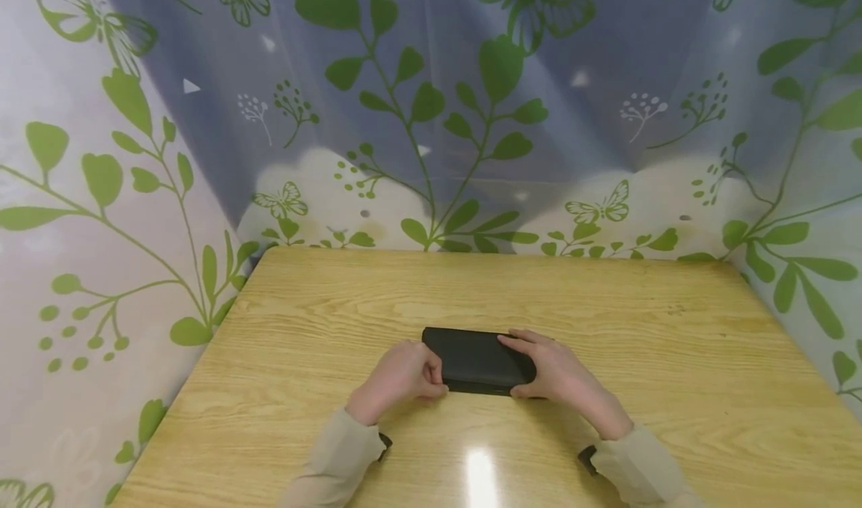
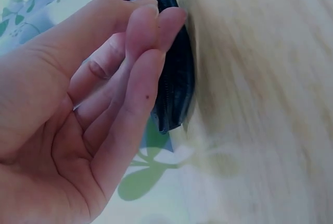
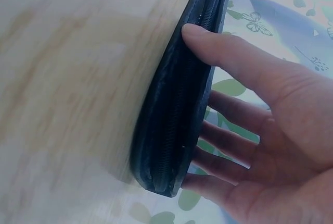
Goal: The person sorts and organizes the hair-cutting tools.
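Observation:
A black zip-up wallet (image 1: 474,357) lies flat on the wooden table in the head view, its long zipped side toward me. At its left front corner my left hand (image 1: 402,373) pinches the zipper pull between thumb and fingertips, which hide most of it. The zipper (image 2: 166,101) runs past those fingers in the left wrist view. My right hand (image 1: 562,369) grips the wallet's right end, with the thumb (image 3: 200,37) against the zipped side and the fingers spread over the top toward the far edge.
The wooden table (image 1: 323,291) stretches out around the wallet. Behind it and along both sides hangs a curtain (image 1: 377,164) printed with green leaves and butterflies. Light-coloured sleeves (image 1: 340,448) cover both forearms, and dark straps show at the wrists.

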